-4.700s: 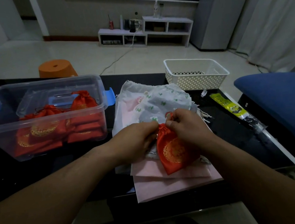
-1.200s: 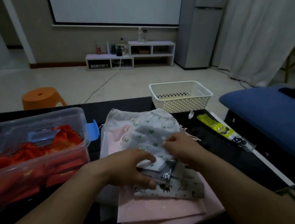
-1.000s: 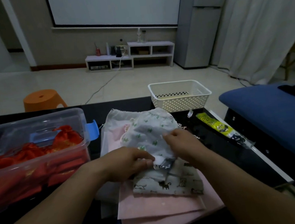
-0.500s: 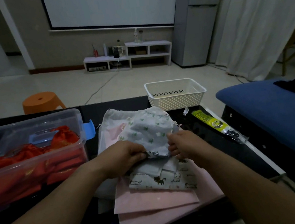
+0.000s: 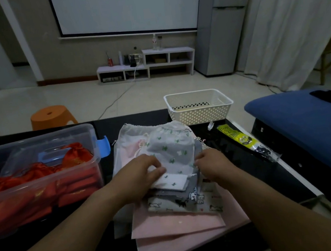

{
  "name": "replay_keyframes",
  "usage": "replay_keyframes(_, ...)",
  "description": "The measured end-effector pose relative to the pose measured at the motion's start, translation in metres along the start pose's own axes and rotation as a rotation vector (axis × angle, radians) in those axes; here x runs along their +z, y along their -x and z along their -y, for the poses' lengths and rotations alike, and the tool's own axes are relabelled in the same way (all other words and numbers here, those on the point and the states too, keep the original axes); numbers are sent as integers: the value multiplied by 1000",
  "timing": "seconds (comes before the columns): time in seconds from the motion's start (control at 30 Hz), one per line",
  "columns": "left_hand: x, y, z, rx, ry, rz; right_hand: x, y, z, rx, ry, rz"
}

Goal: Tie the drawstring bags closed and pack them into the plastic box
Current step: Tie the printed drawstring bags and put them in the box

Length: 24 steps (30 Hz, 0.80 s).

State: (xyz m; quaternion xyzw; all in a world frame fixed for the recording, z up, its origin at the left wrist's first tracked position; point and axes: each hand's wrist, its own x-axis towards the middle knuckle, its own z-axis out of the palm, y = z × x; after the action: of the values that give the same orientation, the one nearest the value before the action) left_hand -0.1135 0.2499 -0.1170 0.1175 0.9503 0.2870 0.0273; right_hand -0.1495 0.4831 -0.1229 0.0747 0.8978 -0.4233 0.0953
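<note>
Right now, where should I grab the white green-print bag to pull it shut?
By the gathered mouth at its far edge, one hand per side. The green-print bag lies flat atop the other bags, mouth pointing away, so reach over from the near side; left hand and right hand hold its near end.

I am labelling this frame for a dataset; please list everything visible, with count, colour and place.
plastic box: one, clear with blue latch, table left.
red drawstring bags: several, red, inside the plastic box.
green-print bag: one, white with green print, top of centre pile.
cat-print bag: one, pale, under it.
pink bags: at least two, pink, pile bottom.
basket: one, white, far table edge.
packet: one, yellow and black, right of pile.
stool: one, orange, behind the table.
shelf unit: one, white, across the room.
fridge: one, grey, beside it.
left hand: one, grips green-print bag's left side.
right hand: one, holds its right edge.
</note>
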Motion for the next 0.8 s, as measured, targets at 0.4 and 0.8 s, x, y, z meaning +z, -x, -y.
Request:
replay_keyframes(0.4,3,-23,41,-370,-71,-150,29,-27,8,96,-208,7)
replay_keyframes(0.8,-33,18,-5,-640,1206,-64,5,14,34,88,-545,119)
